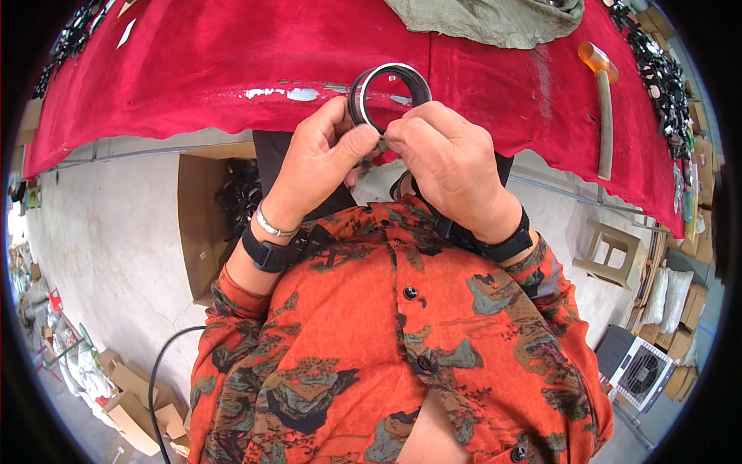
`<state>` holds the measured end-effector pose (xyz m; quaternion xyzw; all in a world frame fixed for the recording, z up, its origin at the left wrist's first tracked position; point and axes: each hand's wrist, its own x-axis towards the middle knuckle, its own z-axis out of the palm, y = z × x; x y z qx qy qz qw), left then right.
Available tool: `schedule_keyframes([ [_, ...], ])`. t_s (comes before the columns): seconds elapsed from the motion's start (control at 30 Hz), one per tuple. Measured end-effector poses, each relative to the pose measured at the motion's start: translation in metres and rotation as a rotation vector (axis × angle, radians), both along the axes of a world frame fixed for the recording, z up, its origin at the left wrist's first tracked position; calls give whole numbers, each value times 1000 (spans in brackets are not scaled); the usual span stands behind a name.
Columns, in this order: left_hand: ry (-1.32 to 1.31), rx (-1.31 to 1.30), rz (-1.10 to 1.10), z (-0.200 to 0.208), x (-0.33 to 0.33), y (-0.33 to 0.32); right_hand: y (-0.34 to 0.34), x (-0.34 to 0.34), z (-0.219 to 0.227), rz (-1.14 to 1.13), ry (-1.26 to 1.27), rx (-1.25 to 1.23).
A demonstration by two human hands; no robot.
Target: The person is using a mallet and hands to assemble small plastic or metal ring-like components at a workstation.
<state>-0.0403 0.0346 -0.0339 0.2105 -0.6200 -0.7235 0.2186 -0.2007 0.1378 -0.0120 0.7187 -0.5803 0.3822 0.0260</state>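
Observation:
Between both hands, over the near edge of the red cloth, I hold a black ring with a silvery rim (359,99). My left hand (328,151) grips its lower left side, thumb in front and fingers behind. My right hand (448,151) pinches the ring's lower edge with thumb and bent forefinger; whether a small part is also between those fingertips is hidden. The ring is tilted so that its opening faces me, and red cloth shows through it.
Red cloth (209,69) covers the table. A mallet with an orange head (598,62) lies at the right, near a grey-green cloth (495,19). Black parts (657,85) are heaped at the far right. Below stand a cardboard box (197,224) of black parts and a beige stool (612,255).

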Motion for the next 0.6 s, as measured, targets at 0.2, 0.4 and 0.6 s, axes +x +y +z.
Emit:
schedule_keyframes([
  [0.2, -42, 13, 153, 3, -1, 3, -5, -6, 4, 57, -90, -24],
  [0.4, -66, -12, 136, 6, -1, 8, -3, -17, -1, -205, -714, 158],
  [0.6, -71, -36, 147, 7, -1, 12, -1, -14, 1, -128, -773, 280],
])
